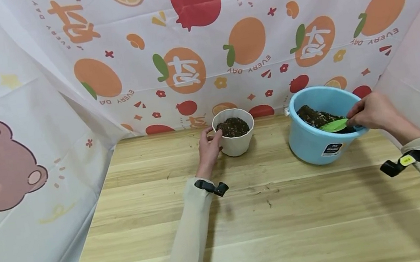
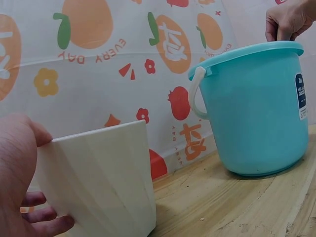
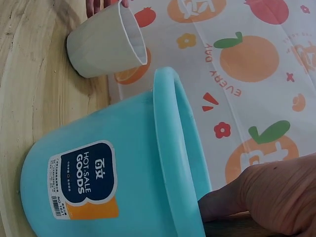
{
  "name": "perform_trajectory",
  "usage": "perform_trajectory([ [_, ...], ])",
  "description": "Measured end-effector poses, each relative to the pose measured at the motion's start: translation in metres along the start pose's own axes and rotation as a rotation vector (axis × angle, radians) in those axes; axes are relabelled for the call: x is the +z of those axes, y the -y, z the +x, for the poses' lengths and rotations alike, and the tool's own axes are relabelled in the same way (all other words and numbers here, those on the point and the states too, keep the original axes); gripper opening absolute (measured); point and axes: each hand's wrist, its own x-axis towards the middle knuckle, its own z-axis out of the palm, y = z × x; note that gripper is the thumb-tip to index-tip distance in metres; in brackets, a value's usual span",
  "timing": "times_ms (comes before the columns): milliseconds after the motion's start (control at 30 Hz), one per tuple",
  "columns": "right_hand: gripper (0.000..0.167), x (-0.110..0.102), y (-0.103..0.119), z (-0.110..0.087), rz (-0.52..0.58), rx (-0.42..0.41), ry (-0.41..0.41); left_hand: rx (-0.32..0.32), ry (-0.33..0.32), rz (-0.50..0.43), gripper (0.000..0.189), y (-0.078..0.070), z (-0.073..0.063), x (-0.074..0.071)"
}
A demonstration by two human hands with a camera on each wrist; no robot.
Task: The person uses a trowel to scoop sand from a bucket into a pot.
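A white flower pot (image 1: 237, 146) with dark soil (image 1: 233, 127) in it stands upright near the back of the table. My left hand (image 1: 209, 151) grips its left side, thumb at the rim and fingers against the outer wall. To the right stands a light-blue bucket (image 1: 311, 145), also holding dark soil (image 1: 313, 116). Over the bucket's right rim reaches my right hand (image 1: 372, 112), holding a bright green scoop (image 1: 334, 125) whose blade lies at the soil inside. In the right wrist view the bucket wall hides the scoop and the fingertips.
Both containers stand on a light wooden table (image 1: 250, 238). A fruit-printed cloth (image 1: 214, 53) hangs directly behind them, and a bear-printed cloth (image 1: 48, 141) is on the left. The bucket's white handle (image 2: 196, 94) hangs at its side. Small soil crumbs (image 1: 269, 203) lie on the tabletop.
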Motion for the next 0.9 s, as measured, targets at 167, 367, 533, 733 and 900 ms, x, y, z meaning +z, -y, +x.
perform_trajectory([
  [167, 0.025, 0.002, -0.001, -0.001, 0.012, 0.018, 0.004, 0.002, 0.002, 0.0, 0.052, 0.0, 0.0, 0.001],
  [367, 0.024, 0.006, 0.0, 0.0, 0.025, 0.034, -0.019, -0.006, 0.007, 0.0, 0.055, -0.001, 0.001, 0.0],
  [533, 0.023, 0.01, 0.001, 0.001, 0.029, 0.019, -0.044, 0.005, -0.003, -0.005, 0.053, -0.001, 0.0, 0.0],
  [733, 0.021, 0.015, 0.0, 0.001, 0.031, -0.001, -0.067, 0.005, -0.005, 0.003, 0.054, 0.001, 0.0, 0.0],
  [900, 0.022, 0.017, 0.0, 0.001, 0.033, 0.019, -0.064, 0.006, -0.001, 0.024, 0.052, 0.002, 0.0, 0.0],
])
